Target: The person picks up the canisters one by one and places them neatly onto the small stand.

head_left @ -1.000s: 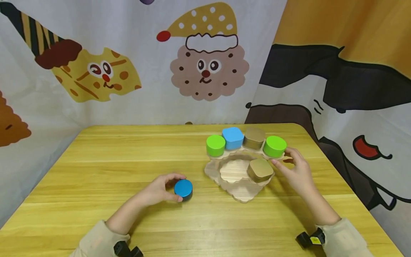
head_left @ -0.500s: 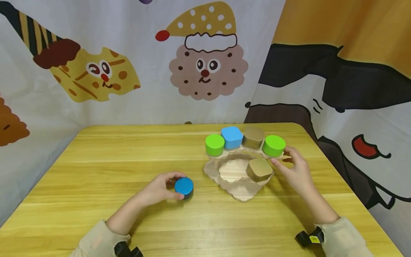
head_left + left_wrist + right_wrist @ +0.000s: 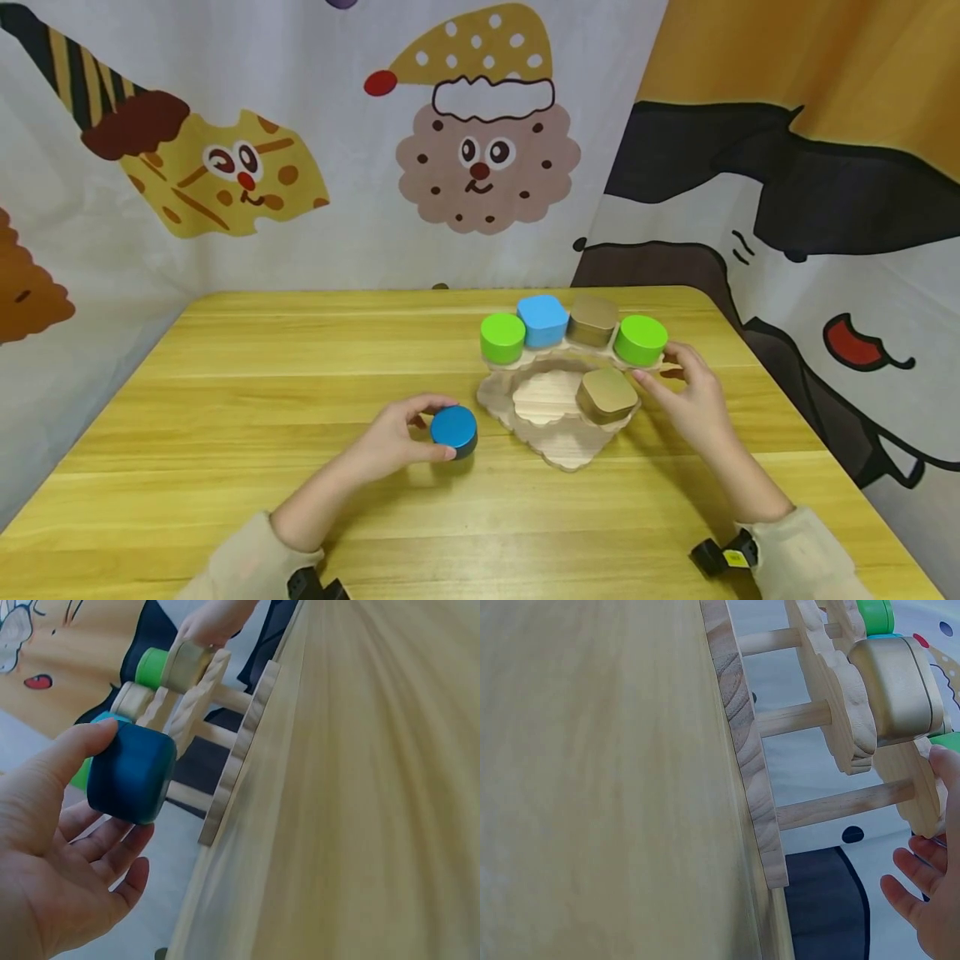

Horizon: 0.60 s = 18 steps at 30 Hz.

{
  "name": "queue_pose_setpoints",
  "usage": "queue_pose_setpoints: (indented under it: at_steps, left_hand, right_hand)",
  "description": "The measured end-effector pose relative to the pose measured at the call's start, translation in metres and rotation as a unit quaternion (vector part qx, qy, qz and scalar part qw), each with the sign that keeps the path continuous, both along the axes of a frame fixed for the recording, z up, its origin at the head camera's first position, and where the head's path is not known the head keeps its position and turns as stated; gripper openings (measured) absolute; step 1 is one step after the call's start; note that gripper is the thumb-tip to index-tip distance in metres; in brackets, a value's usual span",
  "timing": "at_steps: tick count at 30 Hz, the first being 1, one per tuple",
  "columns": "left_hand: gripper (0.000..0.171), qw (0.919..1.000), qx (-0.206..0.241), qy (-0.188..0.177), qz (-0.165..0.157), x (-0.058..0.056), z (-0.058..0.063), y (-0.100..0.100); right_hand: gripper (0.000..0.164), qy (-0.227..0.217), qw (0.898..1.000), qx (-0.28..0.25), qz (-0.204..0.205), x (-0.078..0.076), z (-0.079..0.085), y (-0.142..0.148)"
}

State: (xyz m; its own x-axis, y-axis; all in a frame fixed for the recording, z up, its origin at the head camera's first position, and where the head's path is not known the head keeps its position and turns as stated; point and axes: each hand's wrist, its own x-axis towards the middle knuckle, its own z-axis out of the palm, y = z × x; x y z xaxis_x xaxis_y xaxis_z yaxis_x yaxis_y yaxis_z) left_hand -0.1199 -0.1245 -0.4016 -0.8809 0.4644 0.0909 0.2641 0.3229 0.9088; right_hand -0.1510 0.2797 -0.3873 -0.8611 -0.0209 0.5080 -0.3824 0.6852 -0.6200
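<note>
My left hand (image 3: pixel 397 440) pinches a round blue tin (image 3: pixel 453 428) between thumb and fingers. In the left wrist view the blue tin (image 3: pixel 132 774) hangs above the table, left of a tiered wooden stand (image 3: pixel 570 454). My right hand (image 3: pixel 693 396) grips the right end of the stand's upper tier, thumb in front; its other fingers are partly hidden. That tier bears a green tin (image 3: pixel 503 337), a light blue tin (image 3: pixel 543 321), a gold-brown tin (image 3: pixel 593 321) and another green tin (image 3: pixel 641 340). On the lower tier sits a gold tin (image 3: pixel 607 396), beside a bare scalloped spot.
The stand rests on a wooden table (image 3: pixel 225 400), near its back right. Dowels (image 3: pixel 847 806) join the stand's base and tiers. Behind the table hangs a printed curtain (image 3: pixel 300 67). Small black cameras are strapped at both wrists.
My left hand has moved right and slightly away from me with the blue tin, raising it closer to the stand. The right hand and the stand keep their place.
</note>
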Motion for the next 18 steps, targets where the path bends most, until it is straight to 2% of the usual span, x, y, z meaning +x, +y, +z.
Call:
queue_pose_setpoints:
  at_steps: [12, 18]
  left_hand:
    - [0.053, 0.9989, 0.042, 0.016, 0.012, 0.000, 0.007, 0.030]
    - [0.055, 0.9981, 0.058, 0.010, 0.020, -0.001, 0.010, 0.046]
  right_hand:
    - [0.046, 0.002, 1.000, -0.001, 0.002, 0.000, -0.001, 0.000]
    - [0.045, 0.003, 1.000, 0.001, 0.001, 0.000, -0.001, 0.000]
